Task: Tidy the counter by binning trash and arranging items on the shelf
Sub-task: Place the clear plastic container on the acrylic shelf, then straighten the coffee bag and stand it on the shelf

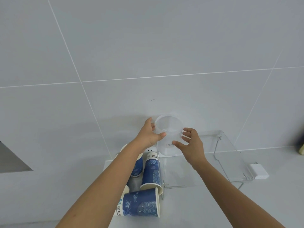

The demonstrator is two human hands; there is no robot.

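A clear plastic cup (168, 129) stands upright at the back left corner of a transparent acrylic shelf (230, 155), close to the tiled wall. My left hand (150, 134) grips the cup's left side near the rim. My right hand (191, 142) holds its right side, thumb across the front. Several blue patterned paper cups lie on the counter left of the shelf: one (141, 204) on its side nearest me, another (151, 171) leaning against the shelf's left wall, a third (137, 167) partly hidden under my left forearm.
A white charger block (259, 171) lies on the counter right of the shelf. A white wall socket (150, 149) shows behind the paper cups. A dark object (301, 142) sits at the far right edge. A grey recess (9, 158) is at the left.
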